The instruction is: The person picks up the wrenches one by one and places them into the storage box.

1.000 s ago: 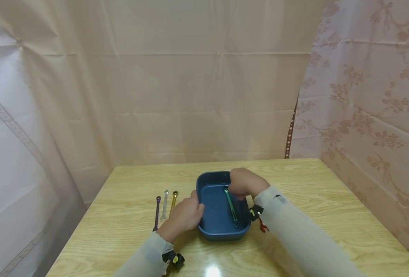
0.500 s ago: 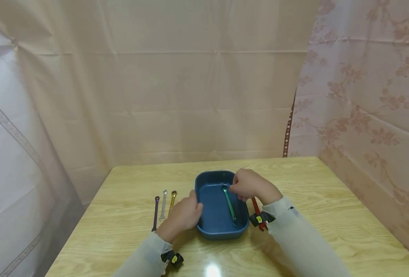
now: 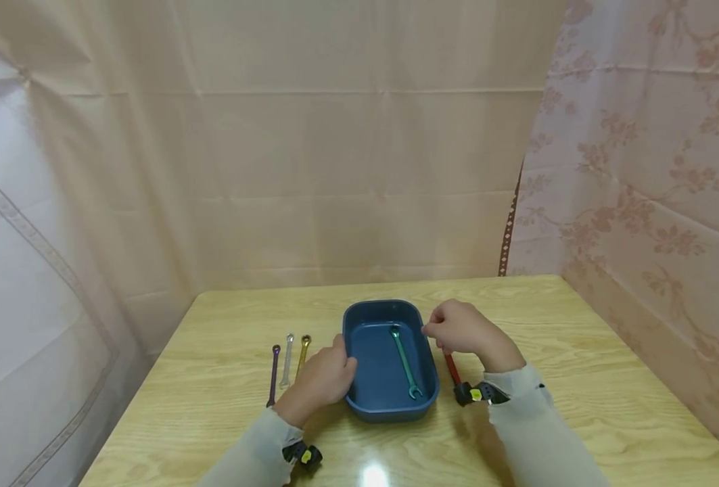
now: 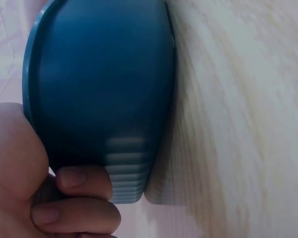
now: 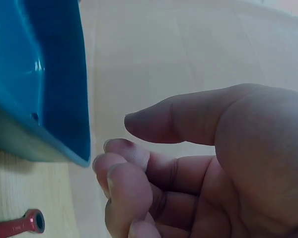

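Beige cloth point(image 3: 359, 155) is stretched across the back, met on the right by a flower-printed cloth point(image 3: 645, 203). In front, everything is carried by a wood-grain counter point(image 3: 213, 433). Both arms are covered by pale sleeves point(image 3: 544, 439), and between them a blue tub point(image 3: 371, 379) is set down on the wood.

Over to the hands! The tub's left wall is gripped by the left hand point(image 3: 322, 375), with the thumb point(image 4: 15, 148) laid at the rim and the fingers point(image 4: 84, 215) curled against the outside. The right hand point(image 3: 462, 328) is held just beside the right rim, its fingers bent and its thumb parted from them; nothing is pinched there.

Now the wrenches: a green wrench point(image 3: 403, 358) is seen inside the tub, laid at a slant toward the right wall. On the counter just right of the tub, a red wrench point(image 3: 452, 368) is partly covered by the right hand in the head view. To the left, a purple wrench point(image 3: 274, 372), a silver wrench point(image 3: 287, 362) and a gold wrench point(image 3: 304, 352) are lined up side by side, the gold one partly hidden by the left hand. Smallest of all, a black wrist camera point(image 3: 310, 458) is strapped on each wrist.
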A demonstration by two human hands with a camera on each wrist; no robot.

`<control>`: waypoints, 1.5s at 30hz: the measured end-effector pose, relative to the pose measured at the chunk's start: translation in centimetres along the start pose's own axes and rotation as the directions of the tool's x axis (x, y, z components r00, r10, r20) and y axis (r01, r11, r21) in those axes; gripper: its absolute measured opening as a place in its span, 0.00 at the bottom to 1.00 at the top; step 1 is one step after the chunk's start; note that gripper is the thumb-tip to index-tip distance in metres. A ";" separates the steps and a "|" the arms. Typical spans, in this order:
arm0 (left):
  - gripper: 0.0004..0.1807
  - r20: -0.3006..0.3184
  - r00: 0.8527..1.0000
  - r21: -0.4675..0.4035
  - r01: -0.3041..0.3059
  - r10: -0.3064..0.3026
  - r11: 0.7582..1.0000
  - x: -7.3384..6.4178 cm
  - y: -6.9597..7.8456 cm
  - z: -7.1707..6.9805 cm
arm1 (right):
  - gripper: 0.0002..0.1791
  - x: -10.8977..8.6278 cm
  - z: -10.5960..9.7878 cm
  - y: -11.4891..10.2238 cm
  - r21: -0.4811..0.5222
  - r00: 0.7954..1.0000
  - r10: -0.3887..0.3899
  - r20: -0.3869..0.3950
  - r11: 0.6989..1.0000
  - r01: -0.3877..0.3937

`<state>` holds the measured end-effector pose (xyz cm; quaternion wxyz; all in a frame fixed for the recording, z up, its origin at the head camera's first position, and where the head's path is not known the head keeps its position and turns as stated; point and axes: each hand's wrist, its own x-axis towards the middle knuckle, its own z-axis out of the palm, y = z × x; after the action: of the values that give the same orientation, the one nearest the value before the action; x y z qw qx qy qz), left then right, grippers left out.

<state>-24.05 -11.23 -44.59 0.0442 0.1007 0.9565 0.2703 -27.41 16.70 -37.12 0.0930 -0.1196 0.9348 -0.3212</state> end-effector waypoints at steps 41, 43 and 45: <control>0.36 -0.009 1.000 0.000 -0.003 0.003 1.000 -0.1 -0.1 0.0 | 0.26 2.1 1.7 6.0 -0.038 0.981 0.189 0.031 0.981 -0.188; 0.35 -0.006 1.000 -0.003 0.003 -0.003 1.000 -0.1 0.0 0.0 | 0.26 2.2 1.6 6.0 -0.038 0.982 0.184 0.029 0.982 -0.183; 0.35 -0.002 1.000 -0.004 0.006 -0.006 1.000 -0.1 0.0 0.0 | 0.27 2.1 1.6 6.1 -0.040 0.984 0.178 0.025 0.983 -0.177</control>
<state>-23.95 -11.24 -44.53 0.0441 0.0974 0.9562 0.2724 -30.05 19.80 -42.34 0.1322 -0.0420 0.9463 -0.2922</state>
